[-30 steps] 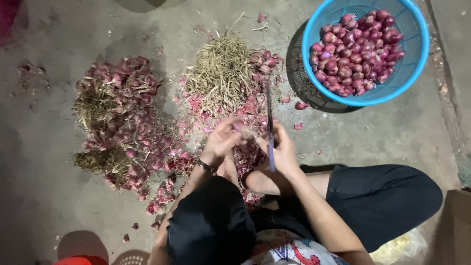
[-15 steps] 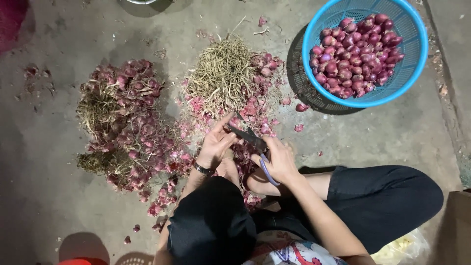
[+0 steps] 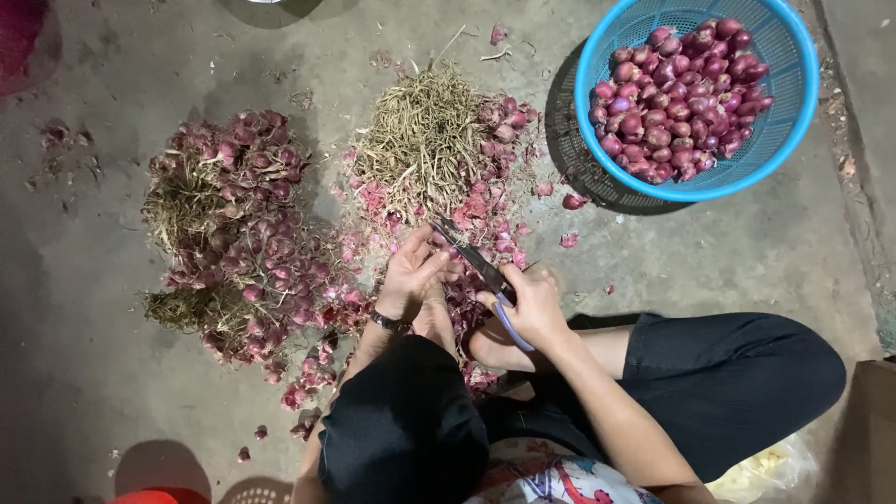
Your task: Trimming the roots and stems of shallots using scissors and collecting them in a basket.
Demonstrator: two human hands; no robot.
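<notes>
R hand [image 3: 534, 308] w/ scissors [image 3: 478, 269], L hand [image 3: 411, 275] maybe on shallot.

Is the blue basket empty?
No, the blue basket holds many trimmed red shallots, piled toward its left side.

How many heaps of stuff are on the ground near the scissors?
2: a shallot heap on the left, and a heap of dry stems and peels just beyond the scissors.

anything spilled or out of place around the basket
A few loose shallots and skins lie on the concrete floor just outside the blue basket, apart from the piles. Otherwise nothing stands out: the basket sits upright and the scissors look intact.
</notes>
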